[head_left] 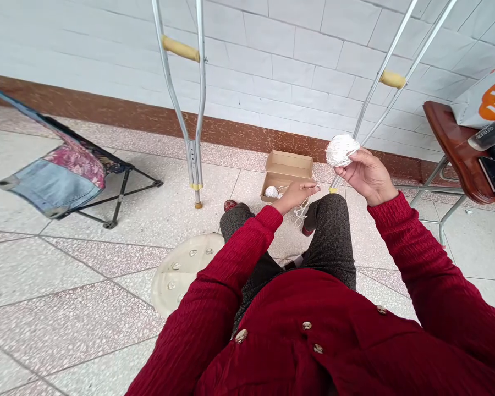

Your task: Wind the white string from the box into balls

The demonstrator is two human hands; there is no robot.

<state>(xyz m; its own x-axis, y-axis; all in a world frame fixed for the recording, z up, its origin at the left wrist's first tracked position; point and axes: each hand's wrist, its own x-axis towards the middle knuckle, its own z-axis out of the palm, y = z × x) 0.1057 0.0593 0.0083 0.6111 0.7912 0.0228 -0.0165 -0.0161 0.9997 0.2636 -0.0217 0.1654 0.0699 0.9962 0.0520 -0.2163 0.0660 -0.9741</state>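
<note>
A ball of white yarn (341,150) is gripped between the thumb and fingers of my right hand (370,175), raised above my right knee. My left hand (296,195) hovers between my knees, its fingers drawn together at what looks like a yarn strand, though the thin thread is hard to make out there. Just beneath it, loose strands of yarn (301,213) dangle toward the floor. An open cardboard box (289,163) lies on the floor beyond my left hand, and a smaller white yarn ball (271,192) rests inside it.
Two metal crutches with yellow grips, one left (194,159) and one right (369,99), lean on the tiled wall. A folding chair (61,179) stands at left, a round beige stool (169,273) beside my left leg. At right, a wooden seat (449,143) holds a bag (474,104).
</note>
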